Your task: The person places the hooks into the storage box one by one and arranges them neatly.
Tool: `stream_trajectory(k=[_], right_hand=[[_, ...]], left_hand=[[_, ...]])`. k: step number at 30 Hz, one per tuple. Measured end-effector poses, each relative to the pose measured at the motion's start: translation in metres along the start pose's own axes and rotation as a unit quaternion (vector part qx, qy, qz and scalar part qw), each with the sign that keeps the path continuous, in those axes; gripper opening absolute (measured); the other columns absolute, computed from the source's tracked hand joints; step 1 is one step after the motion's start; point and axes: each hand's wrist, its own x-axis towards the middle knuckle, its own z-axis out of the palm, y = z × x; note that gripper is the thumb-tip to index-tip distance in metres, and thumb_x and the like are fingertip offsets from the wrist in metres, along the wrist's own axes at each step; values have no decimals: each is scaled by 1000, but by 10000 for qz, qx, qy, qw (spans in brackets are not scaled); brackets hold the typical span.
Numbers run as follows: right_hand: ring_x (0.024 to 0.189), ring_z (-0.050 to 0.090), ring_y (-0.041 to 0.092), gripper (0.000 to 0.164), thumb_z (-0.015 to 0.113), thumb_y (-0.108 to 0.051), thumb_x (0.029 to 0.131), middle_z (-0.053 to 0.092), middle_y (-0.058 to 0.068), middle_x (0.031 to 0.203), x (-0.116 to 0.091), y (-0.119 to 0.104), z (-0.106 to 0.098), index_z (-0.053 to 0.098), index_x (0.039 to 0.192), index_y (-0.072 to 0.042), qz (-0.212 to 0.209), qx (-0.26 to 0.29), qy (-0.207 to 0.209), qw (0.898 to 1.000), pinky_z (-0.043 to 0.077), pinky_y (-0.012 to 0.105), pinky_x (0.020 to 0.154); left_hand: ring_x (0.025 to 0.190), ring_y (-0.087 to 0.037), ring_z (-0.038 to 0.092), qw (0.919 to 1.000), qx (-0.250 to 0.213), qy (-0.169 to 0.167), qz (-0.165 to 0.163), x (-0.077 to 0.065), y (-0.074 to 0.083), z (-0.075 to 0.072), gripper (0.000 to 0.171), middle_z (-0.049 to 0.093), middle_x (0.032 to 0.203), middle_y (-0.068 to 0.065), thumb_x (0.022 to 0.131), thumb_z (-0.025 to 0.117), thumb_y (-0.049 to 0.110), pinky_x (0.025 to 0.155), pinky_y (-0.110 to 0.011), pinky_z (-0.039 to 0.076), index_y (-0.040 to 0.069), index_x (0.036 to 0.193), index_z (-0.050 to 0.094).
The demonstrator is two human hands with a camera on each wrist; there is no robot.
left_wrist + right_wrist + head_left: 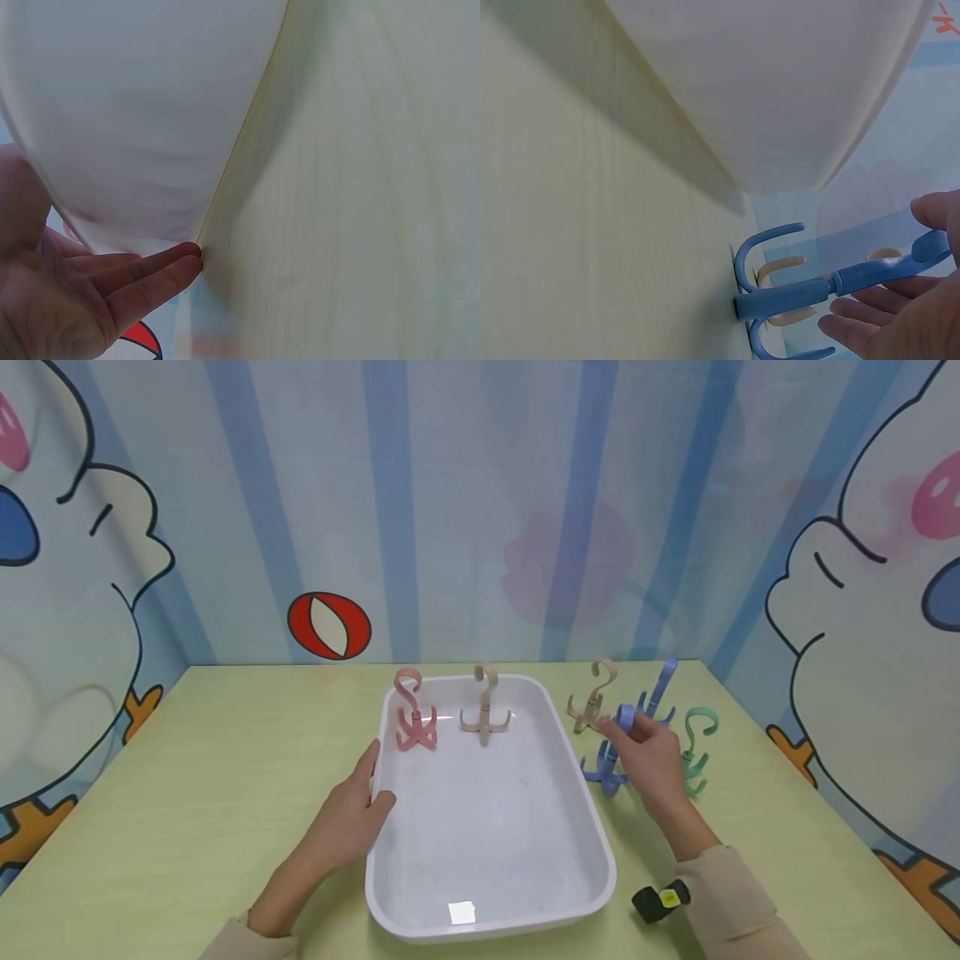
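Observation:
My left hand [348, 822] holds the left side of a white tray [487, 827], thumb over its rim, fingers [154, 285] along the outer wall. Inside the tray, at its far end, stand a pink hook stand [415, 727] and a beige hook stand [485, 714]. Right of the tray, my right hand [652, 764] is around the curled top of a blue hook stand [795, 296]. That stand is upright on the table, and its curl lies between thumb and relaxed fingers; firm contact cannot be made out.
Around the right hand on the yellow table [247, 760] stand another beige hook [588, 710], a second blue hook [660, 689] and a green hook [696, 764]. A black strapped device [656, 902] is by the right sleeve. Behind hangs a striped cartoon curtain [465, 510].

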Motion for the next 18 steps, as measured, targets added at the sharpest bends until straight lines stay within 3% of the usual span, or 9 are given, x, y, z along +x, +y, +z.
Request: stream_trajectory(k=[13, 18], right_hand=[[132, 63, 35, 51, 60, -38, 106, 67, 24, 140, 3, 8, 5, 64, 139, 1, -156, -134, 310, 9993, 51, 43, 109], [125, 66, 32, 46, 63, -35, 105, 70, 23, 136, 6, 12, 6, 68, 137, -1, -226, -239, 445, 9985, 54, 23, 93]], left_hand=[[123, -39, 67, 10000, 8, 2, 35, 1, -2, 0, 75, 39, 164, -30, 104, 48, 16, 89, -48, 64, -3, 167, 12], [124, -40, 67, 10000, -1, 1, 28, 1, -2, 0, 75, 40, 164, -30, 104, 48, 16, 89, -48, 64, -3, 167, 12]])
